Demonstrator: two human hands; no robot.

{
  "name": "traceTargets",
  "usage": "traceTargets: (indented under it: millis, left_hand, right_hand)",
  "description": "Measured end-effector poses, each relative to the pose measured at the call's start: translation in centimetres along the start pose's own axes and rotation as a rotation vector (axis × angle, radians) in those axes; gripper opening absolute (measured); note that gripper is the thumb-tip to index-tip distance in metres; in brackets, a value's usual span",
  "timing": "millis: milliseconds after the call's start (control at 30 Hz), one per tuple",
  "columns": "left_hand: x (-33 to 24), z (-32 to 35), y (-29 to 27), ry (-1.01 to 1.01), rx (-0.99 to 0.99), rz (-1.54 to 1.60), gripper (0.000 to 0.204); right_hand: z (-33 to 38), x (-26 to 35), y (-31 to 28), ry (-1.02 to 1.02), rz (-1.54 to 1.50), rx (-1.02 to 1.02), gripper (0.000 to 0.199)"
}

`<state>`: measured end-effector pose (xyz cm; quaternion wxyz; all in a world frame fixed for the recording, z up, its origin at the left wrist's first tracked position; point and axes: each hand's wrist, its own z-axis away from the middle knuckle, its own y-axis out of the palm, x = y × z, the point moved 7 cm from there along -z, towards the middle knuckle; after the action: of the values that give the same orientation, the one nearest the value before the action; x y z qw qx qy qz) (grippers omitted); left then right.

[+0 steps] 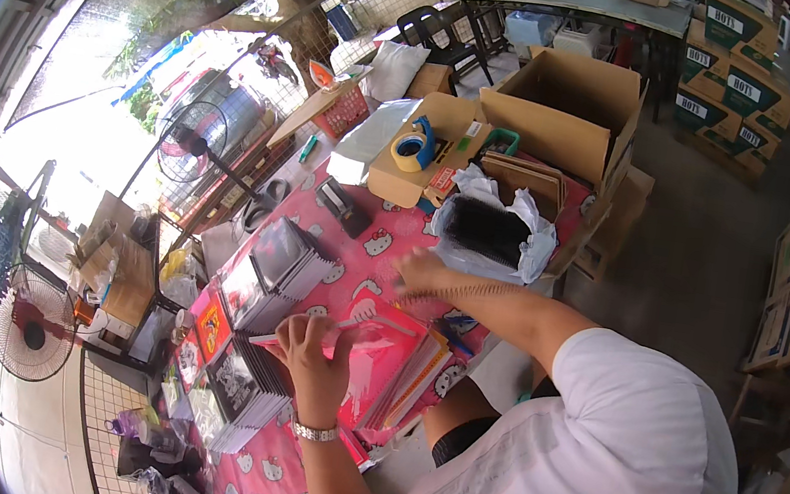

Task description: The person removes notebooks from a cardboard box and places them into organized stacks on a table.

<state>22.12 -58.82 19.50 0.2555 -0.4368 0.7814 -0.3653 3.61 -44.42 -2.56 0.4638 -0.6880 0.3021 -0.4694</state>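
My left hand (306, 344) has its fingers curled and thumb bent at the upper left corner of a pink booklet (363, 369) with a clear, shiny cover. My right hand (422, 271), a little blurred, is closed beyond the booklet's far edge, on the end of a dark spiral binding coil (464, 295). That coil stretches back along my right forearm. Its exact meeting point with the booklet is too small to make out. Beside my left hand stand stacks of spiral-bound notebooks (275, 276), with more notebooks (245, 383) nearer me.
A carton lined with white plastic (543, 238) holds many black coils at the right. Behind are a tape dispenser (414, 149) on a flattened carton, a large open carton (545, 116) and a black puncher-like device (345, 208). Fans (34, 335) stand left of the pink-covered table (267, 472).
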Motion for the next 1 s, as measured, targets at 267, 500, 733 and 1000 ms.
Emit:
traceTargets:
  millis: [267, 500, 733, 1000]
  left_hand:
    - [-1.5, -0.2, -0.3, 0.0, 0.0, 0.08, 0.027]
    - [-3.6, -0.9, -0.2, 0.047, 0.028, 0.125, 0.027]
    - [-3.0, -0.9, 0.7, -0.02, 0.089, 0.165, 0.029]
    - [-3.1, -1.0, 1.1, -0.037, 0.083, 0.178, 0.038]
  right_hand:
    - [9.0, 11.3, -19.3, -0.573, -1.619, 0.766, 0.052]
    - [9.5, 9.3, -19.8, -0.29, -1.44, 0.659, 0.047]
    - [9.2, 9.7, -19.9, -0.447, -1.193, 0.656, 0.039]
    - [9.2, 9.3, -19.4, -0.497, -1.106, 0.608, 0.047]
